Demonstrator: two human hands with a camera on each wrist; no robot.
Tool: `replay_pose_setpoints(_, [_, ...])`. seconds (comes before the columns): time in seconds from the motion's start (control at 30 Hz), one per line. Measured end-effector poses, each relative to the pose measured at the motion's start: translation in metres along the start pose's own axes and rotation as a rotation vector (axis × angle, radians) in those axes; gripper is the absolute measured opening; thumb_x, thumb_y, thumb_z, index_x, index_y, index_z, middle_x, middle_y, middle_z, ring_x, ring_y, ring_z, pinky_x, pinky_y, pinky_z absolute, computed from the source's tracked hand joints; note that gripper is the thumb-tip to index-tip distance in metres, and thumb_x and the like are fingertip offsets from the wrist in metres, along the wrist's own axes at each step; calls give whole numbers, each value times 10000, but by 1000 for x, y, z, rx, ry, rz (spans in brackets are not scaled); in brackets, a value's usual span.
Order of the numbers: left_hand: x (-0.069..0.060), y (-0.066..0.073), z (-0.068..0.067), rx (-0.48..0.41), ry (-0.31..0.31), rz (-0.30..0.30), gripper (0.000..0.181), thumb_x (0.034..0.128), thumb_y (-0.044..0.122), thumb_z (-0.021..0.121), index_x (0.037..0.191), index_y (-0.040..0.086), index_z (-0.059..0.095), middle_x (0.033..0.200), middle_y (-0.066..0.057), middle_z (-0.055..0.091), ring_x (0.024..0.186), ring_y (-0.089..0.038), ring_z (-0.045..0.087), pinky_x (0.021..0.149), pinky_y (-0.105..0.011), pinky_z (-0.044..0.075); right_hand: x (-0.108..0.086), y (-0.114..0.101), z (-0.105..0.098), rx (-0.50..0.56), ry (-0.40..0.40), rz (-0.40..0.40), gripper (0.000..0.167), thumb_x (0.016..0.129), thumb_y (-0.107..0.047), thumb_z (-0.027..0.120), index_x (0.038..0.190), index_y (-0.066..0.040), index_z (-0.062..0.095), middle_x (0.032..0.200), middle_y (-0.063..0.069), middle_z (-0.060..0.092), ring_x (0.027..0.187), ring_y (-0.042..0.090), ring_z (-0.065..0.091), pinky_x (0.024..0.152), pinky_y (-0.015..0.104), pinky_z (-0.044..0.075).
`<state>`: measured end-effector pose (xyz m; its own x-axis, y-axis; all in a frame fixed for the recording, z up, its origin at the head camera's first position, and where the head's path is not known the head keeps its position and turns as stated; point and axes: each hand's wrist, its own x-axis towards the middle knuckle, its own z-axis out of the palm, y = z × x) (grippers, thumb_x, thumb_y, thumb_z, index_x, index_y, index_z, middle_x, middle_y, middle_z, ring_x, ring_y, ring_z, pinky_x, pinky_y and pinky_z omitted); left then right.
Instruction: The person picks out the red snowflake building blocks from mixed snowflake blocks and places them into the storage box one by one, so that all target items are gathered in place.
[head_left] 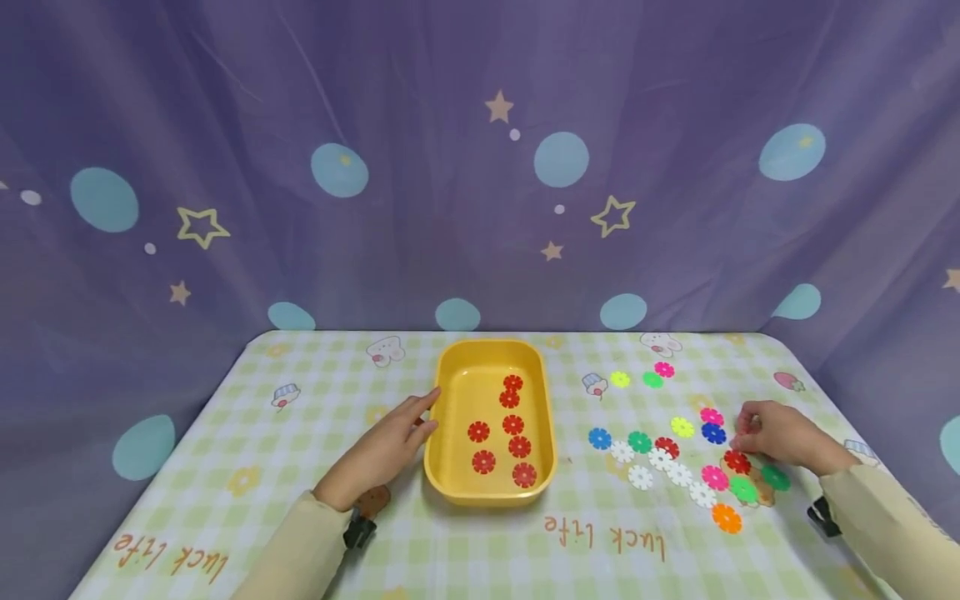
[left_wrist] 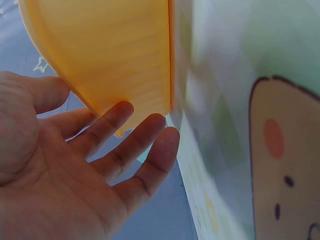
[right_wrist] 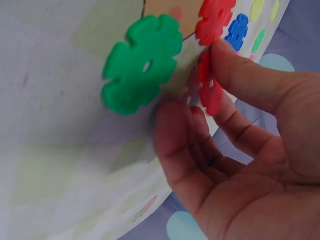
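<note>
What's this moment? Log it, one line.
left hand: touches tray | right hand: pinches red disc | tray: red discs | table: mixed discs

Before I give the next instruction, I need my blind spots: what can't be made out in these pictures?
- Held red piece: head view, the right hand hides it; right wrist view, the thumb covers part of it.
- Tray: left wrist view, its wall hides the inside, and the top edge cuts it off.
- Far green piece: right wrist view, too small and blurred to show its centre hole.
</note>
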<state>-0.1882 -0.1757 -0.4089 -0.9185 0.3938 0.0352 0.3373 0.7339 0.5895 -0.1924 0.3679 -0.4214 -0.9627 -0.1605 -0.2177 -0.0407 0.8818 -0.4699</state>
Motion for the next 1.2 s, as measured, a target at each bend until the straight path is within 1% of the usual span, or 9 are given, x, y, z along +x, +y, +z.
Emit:
replay_pose_setpoints(0.1, [0, 0, 0, -2, 9, -9, 508, 1011, 203, 477, 1483, 96, 324, 1278, -38, 523, 1026, -132, 549, 889, -377, 454, 0, -3, 0, -31, 27, -41, 209, 789, -146, 757, 841, -72, 568, 655, 16, 489, 567, 181, 464, 532, 301, 407])
replay_pose_setpoints(0.2, [0, 0, 1, -8, 11, -15, 509, 1010, 209, 480, 1483, 102, 326, 1293, -39, 518, 1035, -133, 551, 903, -385, 449, 1, -8, 0, -64, 33, -49, 220, 750, -110, 774, 852, -76, 583, 710, 23, 514, 618, 183, 471, 572, 322, 436])
replay_pose_setpoints(0.47, [-2, -1, 3, -2, 11, -13, 510, 1011, 211, 475, 1486, 111, 322, 1308, -56, 514, 1040, -135, 548, 905, -393, 447, 2, -22, 1, -97, -2, -13, 244, 659, 15, 752, 840, -64, 608, 763, 43, 504, 696, 212, 468, 605, 334, 480])
replay_pose_setpoints(0.6, [-2, 0, 2, -3, 14, -12, 508, 1012, 209, 474, 1487, 112, 321, 1334, -58, 500, 1054, -142, 549, 913, -400, 444, 3, -26, 2, -129, 16, -30, 226, 657, 29, 728, 858, -39, 651, 811, 46, 545, 726, 223, 489, 664, 393, 507])
replay_pose_setpoints(0.77, [-2, 0, 1, -1, 17, -12, 509, 1011, 213, 475, 1487, 115, 323, 1344, -63, 495, 1052, -145, 551, 919, -407, 440, 5, -34, 0, -133, 75, -73, 132, 738, -50, 753, 855, -40, 692, 804, 23, 610, 701, 198, 526, 675, 410, 513])
replay_pose_setpoints(0.9, [-1, 0, 1, 2, 23, -9, 509, 1010, 209, 477, 1487, 115, 323, 1340, -69, 500, 1048, -144, 554, 918, -410, 441, 6, -55, 0, -99, 187, -173, 139, 770, -145, 788, 862, -74, 711, 785, -24, 633, 668, 147, 538, 628, 336, 500])
replay_pose_setpoints(0.97, [-1, 0, 1, 3, 23, -11, 510, 1010, 211, 477, 1488, 119, 321, 1340, -68, 500, 1049, -144, 553, 920, -411, 440, 7, -71, 2, -74, 236, -251, 145, 768, -166, 798, 874, -106, 718, 805, -59, 635, 686, 121, 549, 629, 315, 496])
replay_pose_setpoints(1.1, [-1, 0, 1, 1, 18, -20, 512, 1011, 219, 475, 1490, 128, 318, 1346, -66, 495, 1059, -147, 551, 923, -413, 439, 13, -110, 12, -17, 304, -457, 178, 754, -177, 814, 908, -175, 725, 879, -113, 641, 781, 93, 585, 677, 319, 513])
replay_pose_setpoints(1.2, [-1, 0, 1, -6, 16, -20, 511, 1012, 213, 473, 1490, 126, 316, 1352, -69, 491, 1069, -152, 550, 923, -411, 440, 23, -143, 24, 24, 320, -616, 226, 736, -182, 826, 940, -201, 730, 938, -128, 651, 868, 80, 593, 728, 326, 520])
